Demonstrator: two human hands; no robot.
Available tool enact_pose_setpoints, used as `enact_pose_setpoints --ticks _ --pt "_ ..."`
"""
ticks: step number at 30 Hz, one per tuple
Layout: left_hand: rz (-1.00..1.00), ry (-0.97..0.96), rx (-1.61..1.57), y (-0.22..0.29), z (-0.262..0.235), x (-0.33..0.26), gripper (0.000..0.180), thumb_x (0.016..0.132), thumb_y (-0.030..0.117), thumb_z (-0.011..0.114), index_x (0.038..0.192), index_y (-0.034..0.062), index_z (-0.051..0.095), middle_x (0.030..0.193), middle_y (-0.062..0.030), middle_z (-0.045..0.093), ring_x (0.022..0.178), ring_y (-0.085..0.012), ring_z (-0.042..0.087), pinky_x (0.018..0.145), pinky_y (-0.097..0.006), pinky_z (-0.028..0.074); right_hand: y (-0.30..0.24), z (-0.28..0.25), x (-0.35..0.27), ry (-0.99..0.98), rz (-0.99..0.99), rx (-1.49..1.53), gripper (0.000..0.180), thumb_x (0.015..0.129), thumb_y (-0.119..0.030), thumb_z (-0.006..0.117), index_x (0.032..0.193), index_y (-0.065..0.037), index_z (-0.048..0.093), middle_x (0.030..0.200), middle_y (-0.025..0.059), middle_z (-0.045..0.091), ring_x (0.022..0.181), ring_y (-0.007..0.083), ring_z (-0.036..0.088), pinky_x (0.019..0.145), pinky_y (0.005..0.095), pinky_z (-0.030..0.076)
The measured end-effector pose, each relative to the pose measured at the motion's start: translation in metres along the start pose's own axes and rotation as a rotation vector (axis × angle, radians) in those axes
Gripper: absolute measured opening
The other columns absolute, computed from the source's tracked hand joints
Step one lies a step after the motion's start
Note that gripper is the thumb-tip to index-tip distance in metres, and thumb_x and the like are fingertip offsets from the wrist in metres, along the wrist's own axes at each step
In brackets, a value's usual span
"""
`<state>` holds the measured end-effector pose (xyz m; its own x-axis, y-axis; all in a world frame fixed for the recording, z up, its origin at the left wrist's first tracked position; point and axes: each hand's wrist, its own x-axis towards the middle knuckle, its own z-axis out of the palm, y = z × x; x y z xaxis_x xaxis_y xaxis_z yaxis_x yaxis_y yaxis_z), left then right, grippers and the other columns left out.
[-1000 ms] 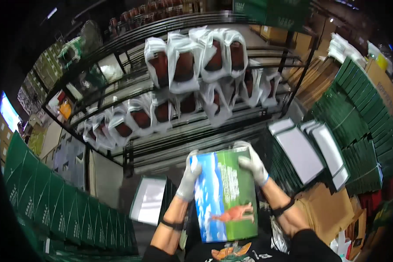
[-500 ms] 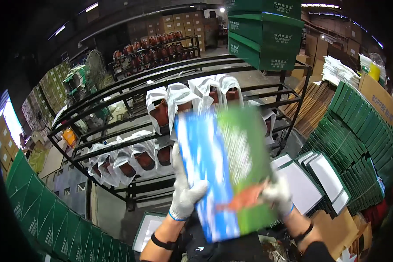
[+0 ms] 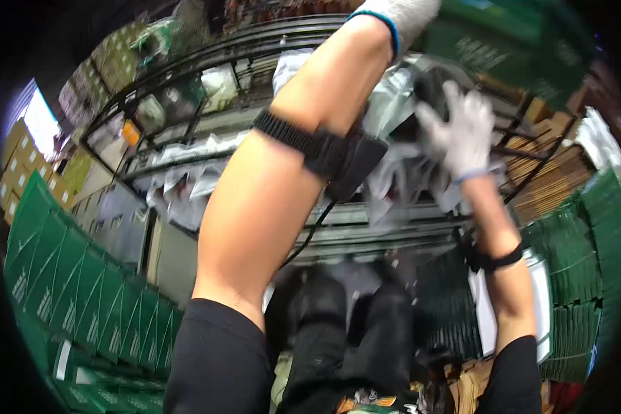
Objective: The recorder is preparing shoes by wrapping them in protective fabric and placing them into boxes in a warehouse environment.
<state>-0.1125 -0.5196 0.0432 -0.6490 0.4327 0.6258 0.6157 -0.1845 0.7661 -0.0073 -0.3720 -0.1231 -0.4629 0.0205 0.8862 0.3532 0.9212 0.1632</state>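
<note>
My left hand (image 3: 408, 19), in a white glove with a blue cuff, reaches up to the top edge beside the stacked dark green boxes (image 3: 493, 48). Its fingers are cut off from view, so I cannot tell if it holds a box. My right hand (image 3: 461, 134), also gloved, is raised in front of the black metal rack (image 3: 310, 31) with fingers spread and nothing gripped. Close behind its fingertips is a dark rounded thing (image 3: 431, 86), blurred. White-wrapped items (image 3: 392, 103) sit on the rack around it; their contents are mostly hidden.
Flat green cartons (image 3: 83, 297) stand in a row at the left. More folded green cartons (image 3: 566, 269) are stacked at the right, with brown cardboard sheets (image 3: 552, 179) behind them. A white-faced panel (image 3: 486, 310) leans below my right forearm.
The colourful printed panel that both hands held has left them and is not visible. Both hands have gone up and forward toward the rack, and the view has tilted down.
</note>
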Motion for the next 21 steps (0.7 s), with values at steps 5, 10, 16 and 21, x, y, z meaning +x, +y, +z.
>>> enact_pose_setpoints --ticks 5,10,16,21 --pt "-0.059 0.367 0.734 -0.191 -0.107 -0.319 0.064 0.098 0.024 0.078 0.151 -0.0057 0.057 0.155 -0.0282 0.058 0.145 -0.0419 0.057 0.122 -0.046 0.044 0.042 0.078 0.043 -0.588 0.093 0.061 0.065 0.103 -0.061 0.061 0.14 -0.009 0.072 0.142 0.0286 0.068 0.134 0.0476 0.063 0.109 0.0512 0.052" --pt "-1.287 -0.202 0.998 -0.313 -0.21 -0.706 0.05 0.112 0.033 0.056 0.149 0.0001 0.063 0.152 -0.0297 0.061 0.146 -0.0397 0.056 0.123 -0.048 0.044 0.039 0.093 0.04 -0.482 0.045 0.097 0.058 0.107 -0.055 0.058 0.137 -0.007 0.07 0.129 0.0279 0.072 0.121 0.0518 0.065 0.101 0.0558 0.053" --pt "-1.099 -0.297 0.795 -0.116 -0.223 -0.713 0.037 0.112 0.022 0.052 0.136 0.002 0.071 0.127 -0.0221 0.074 0.119 -0.0393 0.069 0.105 -0.05 0.054 0.08 -0.078 -0.025 -0.136 0.145 0.177 0.05 0.11 -0.046 0.058 0.115 0.0 0.077 0.105 0.0276 0.074 0.099 0.043 0.075 0.087 0.0451 0.057" --pt "-0.134 -0.395 0.757 -0.046 -0.129 -0.509 0.012 0.086 0.007 0.07 0.096 0.0027 0.074 0.091 -0.0178 0.071 0.093 -0.041 0.068 0.082 -0.053 0.055 0.093 -0.194 -0.115 -0.034 0.414 0.673 0.039 0.113 -0.022 0.061 0.121 0.015 0.072 0.102 0.0125 0.08 0.097 0.016 0.069 0.089 0.0327 0.055"
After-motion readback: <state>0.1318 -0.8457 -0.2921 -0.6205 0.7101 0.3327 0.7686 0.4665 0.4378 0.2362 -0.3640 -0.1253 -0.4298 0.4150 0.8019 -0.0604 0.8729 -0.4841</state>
